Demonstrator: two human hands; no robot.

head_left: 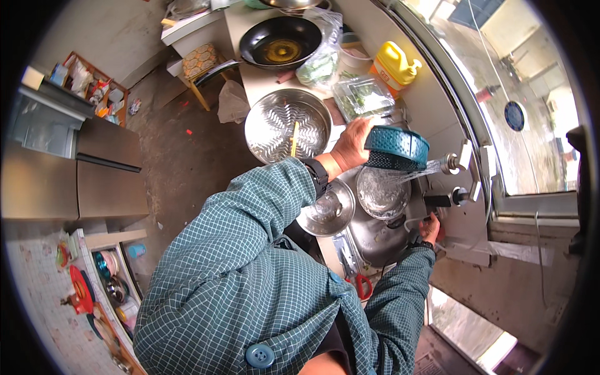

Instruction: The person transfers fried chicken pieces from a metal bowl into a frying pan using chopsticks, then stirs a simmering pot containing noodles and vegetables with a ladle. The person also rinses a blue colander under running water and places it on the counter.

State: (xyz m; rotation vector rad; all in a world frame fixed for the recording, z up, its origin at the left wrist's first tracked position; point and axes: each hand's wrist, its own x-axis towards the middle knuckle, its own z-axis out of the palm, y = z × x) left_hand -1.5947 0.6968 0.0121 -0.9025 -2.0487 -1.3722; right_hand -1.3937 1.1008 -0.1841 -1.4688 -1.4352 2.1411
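My left hand (351, 145) grips a teal plastic strainer basket (397, 147) by its rim and holds it on its side over the sink (375, 240). Water runs from the wall tap (451, 164) across the basket and into a round steel bowl (382, 194) below. My right hand (430, 228) rests low against the wall by the tap's black lever (440, 200); its grip is hidden. A steel lid (328, 212) lies just left of the bowl.
On the counter stand a large perforated steel basin (275, 128) with a yellow stick (294, 139), a black wok (280, 42), a yellow jug (395, 64) and a clear box of greens (362, 97). Red scissors (364, 287) lie near the sink. A fridge (75, 169) stands at the left.
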